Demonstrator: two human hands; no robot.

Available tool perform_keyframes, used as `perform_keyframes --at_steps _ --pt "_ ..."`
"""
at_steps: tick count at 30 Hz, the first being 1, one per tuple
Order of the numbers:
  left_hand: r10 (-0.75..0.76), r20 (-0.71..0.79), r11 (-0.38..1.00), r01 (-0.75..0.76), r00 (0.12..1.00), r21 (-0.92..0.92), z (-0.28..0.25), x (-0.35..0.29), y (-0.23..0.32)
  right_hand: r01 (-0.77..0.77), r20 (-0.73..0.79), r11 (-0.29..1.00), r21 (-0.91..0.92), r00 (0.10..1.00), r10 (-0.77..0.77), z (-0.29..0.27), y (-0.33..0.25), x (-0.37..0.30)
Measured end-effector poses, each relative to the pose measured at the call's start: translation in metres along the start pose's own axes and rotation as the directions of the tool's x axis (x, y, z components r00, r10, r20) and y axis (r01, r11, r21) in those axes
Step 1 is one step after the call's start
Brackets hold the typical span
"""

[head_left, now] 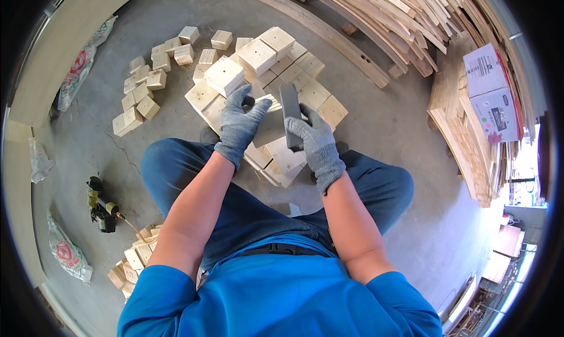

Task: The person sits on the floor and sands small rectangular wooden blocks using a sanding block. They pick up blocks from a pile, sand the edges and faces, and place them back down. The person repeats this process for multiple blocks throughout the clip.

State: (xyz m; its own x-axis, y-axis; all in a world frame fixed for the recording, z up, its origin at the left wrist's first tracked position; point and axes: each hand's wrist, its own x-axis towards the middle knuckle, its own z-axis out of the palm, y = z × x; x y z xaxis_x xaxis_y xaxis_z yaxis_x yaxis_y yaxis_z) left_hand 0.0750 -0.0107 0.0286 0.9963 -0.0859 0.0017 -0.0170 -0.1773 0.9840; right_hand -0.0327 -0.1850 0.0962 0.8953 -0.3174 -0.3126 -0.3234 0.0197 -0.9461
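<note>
- Two hands show, both in grey knitted gloves: the left hand (pixel 239 124) and the right hand (pixel 318 140).
- The right hand's fingers are closed around one dark grey slab (pixel 290 114), which stands tilted above the block stack, between the person's knees.
- The left hand's thumb and fingers are slightly parted, with one small dark piece (pixel 249 101) showing between them; whether they grip it cannot be told.
- One flat grey surface (pixel 270 129) lies between the hands; what it belongs to is unclear.
- One block stack (pixel 204 94) of pale wood stands on the concrete floor (pixel 382 117) beneath and ahead of the hands. Three raised blocks (pixel 258 56) stand out on top; the lower ones are partly covered, so their total cannot be fixed.
- Around eighteen loose blocks (pixel 156 79) lie on the floor beyond the stack and to its left; some overlap, so the count is approximate.
- One nail gun (pixel 102 206), dark and yellow-green, lies on the floor at the left, with one hose (pixel 130 224) leading from it toward one block pile (pixel 138 258) by the left arm.
- Two printed bags (pixel 69 250), white with red and green, lie along the left side.
- One cardboard box (pixel 492 96), white and purple, rests on one wood stack (pixel 460 122) at the right.
</note>
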Motion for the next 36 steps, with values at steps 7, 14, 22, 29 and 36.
perform_keyframes --at_steps 7,14,22,29,36 --pt "-0.023 0.014 0.997 0.023 1.0 -0.071 -0.004 0.004 0.009 -0.089 -0.056 0.992 -0.086 0.995 0.084 -0.012 0.049 -0.002" --pt "-0.058 0.055 0.986 0.066 0.997 -0.153 -0.006 0.005 -0.002 -0.009 -0.022 0.998 -0.061 1.0 0.007 -0.006 0.035 -0.011" --pt "-0.162 0.072 0.96 0.174 0.984 -0.219 -0.003 0.0 0.009 0.146 0.019 0.976 0.163 0.988 -0.151 -0.02 -0.006 -0.009" --pt "-0.183 -0.042 0.961 0.169 0.982 -0.218 0.0 0.012 -0.011 -0.165 0.132 0.773 0.612 0.986 0.106 -0.043 0.076 -0.019" --pt "-0.05 -0.214 0.991 0.022 0.976 -0.131 0.015 0.016 -0.029 -0.307 0.282 0.686 0.66 0.947 0.152 -0.026 0.078 -0.026"
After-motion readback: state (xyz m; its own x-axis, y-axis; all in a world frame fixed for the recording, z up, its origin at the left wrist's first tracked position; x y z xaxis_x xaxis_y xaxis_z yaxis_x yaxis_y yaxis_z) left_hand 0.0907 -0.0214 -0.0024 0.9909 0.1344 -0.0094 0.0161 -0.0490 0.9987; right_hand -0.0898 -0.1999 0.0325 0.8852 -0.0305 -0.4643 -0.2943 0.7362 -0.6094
